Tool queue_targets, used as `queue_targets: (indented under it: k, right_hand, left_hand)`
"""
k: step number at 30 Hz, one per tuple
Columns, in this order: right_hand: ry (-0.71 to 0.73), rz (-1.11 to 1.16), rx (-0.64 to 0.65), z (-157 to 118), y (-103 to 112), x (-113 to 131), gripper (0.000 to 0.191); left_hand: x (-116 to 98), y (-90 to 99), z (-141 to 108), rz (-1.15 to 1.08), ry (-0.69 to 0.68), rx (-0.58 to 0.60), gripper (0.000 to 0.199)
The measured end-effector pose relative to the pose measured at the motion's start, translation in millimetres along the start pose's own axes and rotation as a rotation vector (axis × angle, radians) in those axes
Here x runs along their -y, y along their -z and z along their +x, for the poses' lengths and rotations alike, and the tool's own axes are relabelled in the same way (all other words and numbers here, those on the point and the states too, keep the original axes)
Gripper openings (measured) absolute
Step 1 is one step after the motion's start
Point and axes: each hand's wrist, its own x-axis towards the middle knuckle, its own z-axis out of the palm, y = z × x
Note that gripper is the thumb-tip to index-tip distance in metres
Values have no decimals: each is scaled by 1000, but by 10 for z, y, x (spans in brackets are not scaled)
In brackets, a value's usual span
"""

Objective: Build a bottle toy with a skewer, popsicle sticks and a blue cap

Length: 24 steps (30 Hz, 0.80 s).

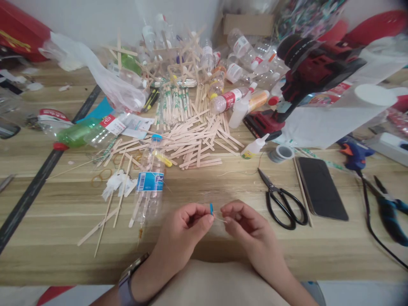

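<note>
My left hand, with a watch on its wrist, pinches a small blue piece, seen edge-on, near the table's front edge. A thin pale strand runs from beside that piece toward my right hand. The fingers of my right hand are curled, thumb near forefinger, at the strand's other end. Left of my hands lies a clear plastic bottle with a blue label and blue cap. Black-handled scissors rest on the table to the right of my right hand.
Loose wooden sticks spread across the middle, with plastic bottles behind. A red drill stands at the right, beyond a glue bottle, a tape roll and a phone. A glue gun and pliers lie far right.
</note>
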Motion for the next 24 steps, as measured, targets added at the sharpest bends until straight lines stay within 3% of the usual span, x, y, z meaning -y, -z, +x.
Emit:
queue_targets:
  k: [2,6,14,18,24]
  right_hand:
    - [128,-32,43,0,-11,14,1]
    - [262,-67,83,-2,-10,23,7]
    - [332,-139,98,-12,-12,79,15]
    - [299,-124,55,-29,-1,37,7]
    - [369,-149,105,-38,13,5,13]
  left_hand:
    - [1,-9,-2,-2,-11,11,23]
    - [4,-25,-20,-23,1,46,21]
    - [22,-39,-23,-63,20,84,21]
    - [30,-40,-29,-66,23,79,23]
    - [26,-47,-24,-67,22,83,23]
